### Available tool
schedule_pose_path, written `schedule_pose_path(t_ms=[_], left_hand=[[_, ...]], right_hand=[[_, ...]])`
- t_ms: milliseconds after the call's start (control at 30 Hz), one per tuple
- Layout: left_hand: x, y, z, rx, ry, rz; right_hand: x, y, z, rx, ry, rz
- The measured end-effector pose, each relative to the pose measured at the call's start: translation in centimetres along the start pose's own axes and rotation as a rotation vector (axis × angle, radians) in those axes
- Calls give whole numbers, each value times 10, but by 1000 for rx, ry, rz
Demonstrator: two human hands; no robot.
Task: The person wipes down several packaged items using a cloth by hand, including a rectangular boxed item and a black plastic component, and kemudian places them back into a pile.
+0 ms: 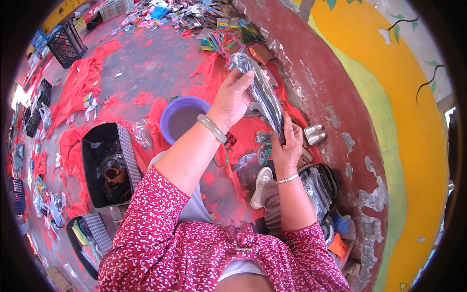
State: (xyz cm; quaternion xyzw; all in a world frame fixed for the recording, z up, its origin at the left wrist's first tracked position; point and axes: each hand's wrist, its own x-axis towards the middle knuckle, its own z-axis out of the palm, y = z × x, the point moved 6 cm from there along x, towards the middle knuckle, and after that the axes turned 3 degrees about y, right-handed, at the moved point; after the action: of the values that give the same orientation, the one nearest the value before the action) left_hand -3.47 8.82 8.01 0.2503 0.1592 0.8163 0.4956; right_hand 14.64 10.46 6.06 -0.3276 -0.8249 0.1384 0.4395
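Red patterned sleeves sit closest to the lens, and from them both hands go up to a long clear plastic sleeve (pixel 262 92) with something dark inside; it's held in the air just right of the purple basin (pixel 181 119), my landmark here. Left hand (pixel 232 97) is wrapped shut around its upper end, right hand (pixel 287 146) pinches the lower end closed; I'd judge keeping it taut between both grips matters, since slack film slips. Left of the basin sits a black bin (pixel 104 168); right of it, the flaking red wall base (pixel 316 82).
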Motion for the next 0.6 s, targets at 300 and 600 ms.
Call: schedule_pose_path(t_ms=[300,600], left_hand=[[5,-4,-14,-99,4,-28],[-13,-40,-32,322,203,-95]], right_hand=[[-16,27,32,286,-297,373],[10,22,60,904,-406,631]])
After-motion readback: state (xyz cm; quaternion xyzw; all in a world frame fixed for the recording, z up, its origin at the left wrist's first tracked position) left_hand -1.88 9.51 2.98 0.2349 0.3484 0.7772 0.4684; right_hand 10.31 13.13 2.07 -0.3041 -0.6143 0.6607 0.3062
